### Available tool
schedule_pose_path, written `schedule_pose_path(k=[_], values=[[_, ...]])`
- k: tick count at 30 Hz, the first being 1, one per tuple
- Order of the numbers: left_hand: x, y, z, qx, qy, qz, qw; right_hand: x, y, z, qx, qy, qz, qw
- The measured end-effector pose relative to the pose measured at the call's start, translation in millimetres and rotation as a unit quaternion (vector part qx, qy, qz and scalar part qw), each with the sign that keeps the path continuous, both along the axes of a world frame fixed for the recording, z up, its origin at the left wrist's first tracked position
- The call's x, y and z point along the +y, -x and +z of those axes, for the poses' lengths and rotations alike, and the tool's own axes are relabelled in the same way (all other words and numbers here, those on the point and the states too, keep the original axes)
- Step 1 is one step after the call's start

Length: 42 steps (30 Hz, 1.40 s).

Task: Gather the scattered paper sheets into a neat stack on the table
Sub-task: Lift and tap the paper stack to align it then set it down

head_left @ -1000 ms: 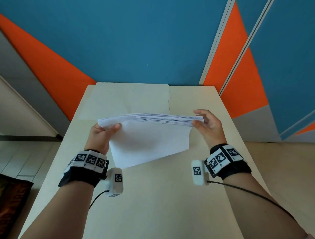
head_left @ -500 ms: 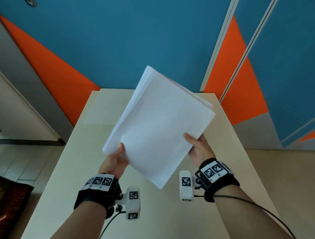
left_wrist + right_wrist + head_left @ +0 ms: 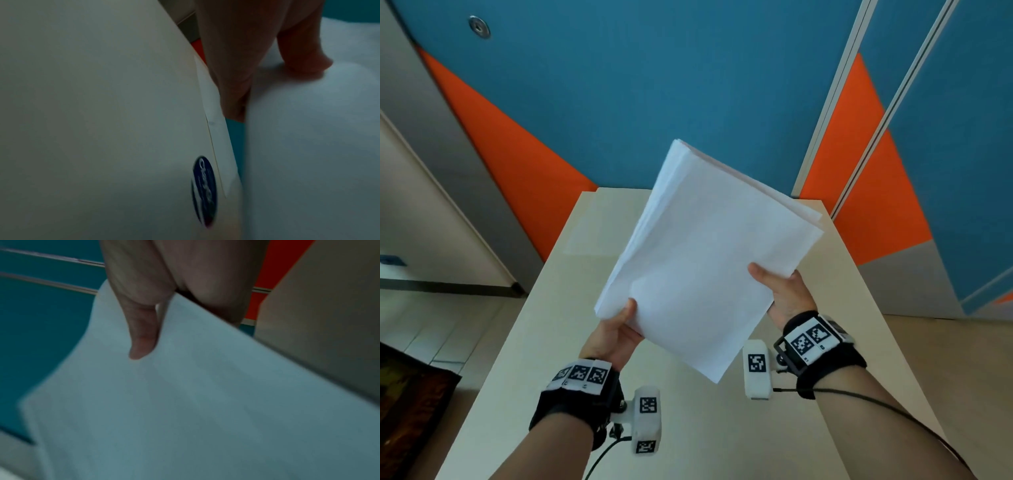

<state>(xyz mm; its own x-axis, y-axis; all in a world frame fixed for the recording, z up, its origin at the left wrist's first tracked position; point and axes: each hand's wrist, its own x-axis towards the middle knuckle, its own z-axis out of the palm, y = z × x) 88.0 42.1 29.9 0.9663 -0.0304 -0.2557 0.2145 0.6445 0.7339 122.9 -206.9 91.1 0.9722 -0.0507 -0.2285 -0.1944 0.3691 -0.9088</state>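
Blue and orange wall panels [image 3: 640, 102] stand behind a long cream table [image 3: 544, 342]; we look down its length from the near end. A pale sheet or folder [image 3: 606, 219] lies flat at the table's far left; we cannot tell which it is.

We hold the paper stack [image 3: 709, 246] raised well clear of the tabletop, tilted so its broad face is toward us and one corner points down between the wrists. Our left hand [image 3: 616, 332] grips the lower-left corner, thumb on the front face, fingers behind. Our right hand [image 3: 784, 291] grips the right edge lower down, thumb across the front, fingers out of sight behind the sheets. In the right wrist view the thumb [image 3: 141, 337] lies flat on the paper. The left wrist view shows a blue oval sticker [image 3: 203, 190] at the table's edge.

Edges at the top right are fanned into several steps, so we judge the sheets gathered but not yet squared, and the stack not yet set down.

Risks from here, as we judge them:
- Both grips sit at the low end; the upper part is unsupported and could flop over.
- A loose pinch would let the inner sheets slide out and scatter again.
- Tapping on a corner instead of a full edge would curl it and worsen the fan.
- Setting down over the far sheet would leave the pile uneven.
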Motion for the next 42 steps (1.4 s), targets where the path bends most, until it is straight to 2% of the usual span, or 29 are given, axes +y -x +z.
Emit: schedule_pose_path(k=[3, 5, 6, 8, 10, 13, 15, 19, 21, 24, 26, 29, 33, 36, 42], values=[[23.1, -3.9, -6.5, 0.039, -0.16, -0.014, 0.986, -0.7, -1.7, 24.2, -0.056, 0.073, -0.013, 0.996], [31.4, -8.7, 1.5, 0.016, -0.274, -0.047, 0.96, -5.9, -0.3, 38.9, -0.086, 0.119, 0.005, 0.989], [31.4, -12.9, 7.6, -0.013, -0.294, -0.069, 0.953, -7.4, 0.4, 42.0, -0.099, 0.146, 0.017, 0.984], [23.0, -21.4, 25.6, -0.072, -0.275, -0.081, 0.955, -6.4, 3.9, 41.3, -0.102, 0.194, 0.057, 0.974], [7.2, -27.8, 47.1, -0.113, -0.261, -0.045, 0.958, -2.4, 8.6, 35.6, -0.097, 0.218, 0.072, 0.968], [-11.2, -32.5, 72.4, -0.144, -0.248, 0.007, 0.958, -1.0, 9.4, 32.5, -0.113, 0.195, 0.018, 0.974], [-14.7, -34.3, 78.7, -0.159, -0.239, 0.012, 0.958, -2.9, 7.6, 34.7, -0.125, 0.175, -0.007, 0.977], [-17.8, -30.2, 66.8, -0.155, -0.26, -0.011, 0.953, -1.9, 12.0, 25.8, -0.093, 0.187, -0.016, 0.978], [-20.9, -27.2, 56.6, -0.144, -0.278, 0.004, 0.95, 0.0, 20.4, 18.8, -0.081, 0.168, -0.02, 0.982], [-30.5, -24.3, 62.0, -0.174, -0.269, 0.064, 0.945, -0.1, 25.7, 17.8, -0.104, 0.097, -0.069, 0.987], [-39.0, -23.0, 72.8, -0.175, -0.269, 0.117, 0.94, 3.3, 23.6, 23.7, -0.127, 0.11, -0.111, 0.979], [-50.9, -25.8, 88.0, -0.128, -0.26, 0.179, 0.94, 11.8, 16.3, 32.0, -0.148, 0.131, -0.183, 0.963], [-53.9, -36.2, 90.7, -0.091, -0.255, 0.21, 0.939, 15.9, 12.3, 33.3, -0.156, 0.152, -0.23, 0.948], [-49.9, -39.1, 88.0, -0.082, -0.268, 0.197, 0.94, 12.9, 13.6, 31.7, -0.188, 0.161, -0.242, 0.938], [-48.8, -37.2, 90.9, -0.087, -0.27, 0.179, 0.942, 9.8, 13.7, 29.0, -0.207, 0.196, -0.195, 0.938]])
